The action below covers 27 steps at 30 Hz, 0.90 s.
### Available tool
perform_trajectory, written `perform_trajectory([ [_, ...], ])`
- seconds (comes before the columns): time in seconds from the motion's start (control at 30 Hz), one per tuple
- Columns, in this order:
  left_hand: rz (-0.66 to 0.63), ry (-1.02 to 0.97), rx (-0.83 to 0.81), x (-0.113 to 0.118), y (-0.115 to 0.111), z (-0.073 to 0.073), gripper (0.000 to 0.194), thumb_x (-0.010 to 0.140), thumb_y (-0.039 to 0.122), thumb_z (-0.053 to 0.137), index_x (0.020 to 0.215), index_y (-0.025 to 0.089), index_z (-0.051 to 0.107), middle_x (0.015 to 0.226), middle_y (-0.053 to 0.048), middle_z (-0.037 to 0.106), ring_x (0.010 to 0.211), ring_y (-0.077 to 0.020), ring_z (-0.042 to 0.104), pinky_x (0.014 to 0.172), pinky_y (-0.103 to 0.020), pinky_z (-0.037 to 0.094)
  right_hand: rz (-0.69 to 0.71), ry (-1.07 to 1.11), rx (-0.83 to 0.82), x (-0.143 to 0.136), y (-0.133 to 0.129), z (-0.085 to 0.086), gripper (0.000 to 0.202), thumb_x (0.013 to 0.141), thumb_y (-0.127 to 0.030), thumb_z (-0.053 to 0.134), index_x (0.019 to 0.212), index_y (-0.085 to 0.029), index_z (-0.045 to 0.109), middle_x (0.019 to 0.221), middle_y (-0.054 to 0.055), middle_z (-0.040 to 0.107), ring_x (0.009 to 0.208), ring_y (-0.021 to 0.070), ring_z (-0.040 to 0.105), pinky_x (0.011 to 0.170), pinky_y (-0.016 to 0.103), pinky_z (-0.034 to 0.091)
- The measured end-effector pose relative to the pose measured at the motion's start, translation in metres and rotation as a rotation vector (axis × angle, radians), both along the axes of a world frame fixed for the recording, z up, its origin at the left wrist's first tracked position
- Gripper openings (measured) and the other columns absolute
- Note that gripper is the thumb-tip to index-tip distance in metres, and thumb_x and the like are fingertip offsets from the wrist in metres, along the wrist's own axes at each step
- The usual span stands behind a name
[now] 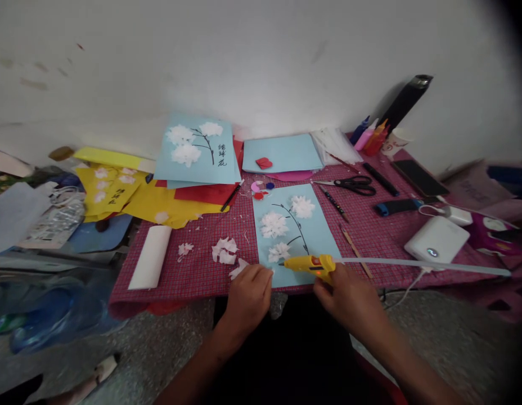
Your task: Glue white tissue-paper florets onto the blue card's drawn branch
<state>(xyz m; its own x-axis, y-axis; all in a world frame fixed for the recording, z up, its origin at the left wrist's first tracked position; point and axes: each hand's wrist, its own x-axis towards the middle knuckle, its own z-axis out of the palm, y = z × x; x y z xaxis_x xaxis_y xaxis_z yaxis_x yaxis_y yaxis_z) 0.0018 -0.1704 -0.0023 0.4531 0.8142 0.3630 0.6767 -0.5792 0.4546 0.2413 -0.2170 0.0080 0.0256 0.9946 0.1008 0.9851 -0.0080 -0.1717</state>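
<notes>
A yellow glue gun (309, 263) with a long clear glue stick (425, 265) out of its back is gripped in my right hand (349, 295). Its tip points left, over the lower part of a light blue sheet (324, 239). That sheet bears a drawn black branch and white paper blossoms (273, 224). My left hand (250, 292) is closed at the sheet's lower left corner, fingers bent; a bit of white paper shows by its fingertips, but what it pinches is too small to tell. White paper pieces (225, 251) lie to its left.
A finished-looking blossom card (193, 149) leans at the back left above yellow paper (172, 208). A white paper roll (151, 257) lies at the left. Scissors (356, 185), a brush (356, 253), a white power bank (437, 241) and paint bottles (373, 138) are on the right.
</notes>
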Motion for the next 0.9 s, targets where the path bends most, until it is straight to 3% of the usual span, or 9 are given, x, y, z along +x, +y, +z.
perform_trajectory([
  [0.33, -0.021, -0.027, -0.119, -0.005, 0.007, -0.004, 0.016, 0.101, 0.017, 0.052, 0.103, 0.019, 0.068, 0.095, -0.005, 0.072, 0.088, -0.0208, 0.068, 0.081, -0.035, 0.055, 0.065, -0.103, 0.021, -0.009, 0.005, 0.010, 0.012, 0.094, -0.025, 0.052, 0.099, -0.015, 0.056, 0.083, 0.007, 0.068, 0.071, 0.0250, 0.071, 0.056, 0.030, 0.036],
  [0.9, -0.009, -0.013, -0.160, -0.005, 0.008, -0.005, 0.015, 0.099, 0.016, 0.054, 0.104, 0.020, 0.068, 0.095, -0.005, 0.073, 0.089, -0.0222, 0.069, 0.081, -0.036, 0.055, 0.092, -0.088, -0.042, -0.008, 0.009, 0.021, 0.010, 0.093, -0.022, 0.053, 0.101, -0.016, 0.056, 0.093, 0.009, 0.068, 0.071, 0.0223, 0.067, 0.056, 0.030, 0.031],
])
